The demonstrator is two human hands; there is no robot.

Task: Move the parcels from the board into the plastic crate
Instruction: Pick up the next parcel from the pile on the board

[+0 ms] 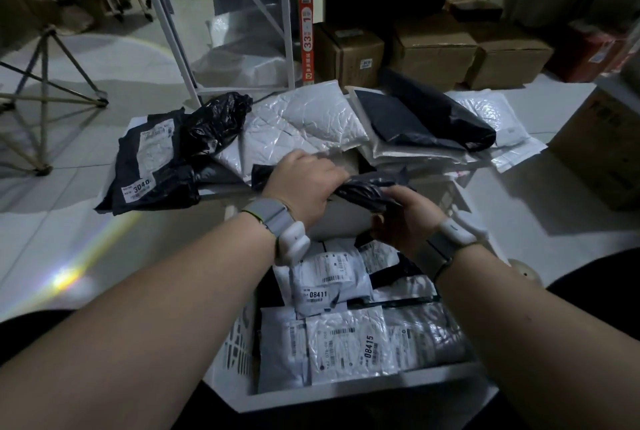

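Observation:
A black plastic parcel point(369, 191) hangs between my hands over the far end of the white plastic crate point(239, 346). My left hand point(304, 187) grips its left part from above. My right hand point(405, 218) holds its right end from below. The crate at my knees holds several labelled parcels, among them a white one marked 08411 point(329, 282) and one marked 08415 point(349, 346). Beyond the crate, the board point(133, 124) carries several parcels: a black one marked 3040 point(149, 159), a crumpled black bag point(216, 123), white bubble mailers point(304, 124) and dark flat bags point(426, 117).
Metal shelving point(304, 13) stands behind the board, with cardboard boxes point(433, 48) on the floor under it. A large carton point(602, 149) is at the right. A folding frame point(45, 83) stands at the left on the pale tiled floor.

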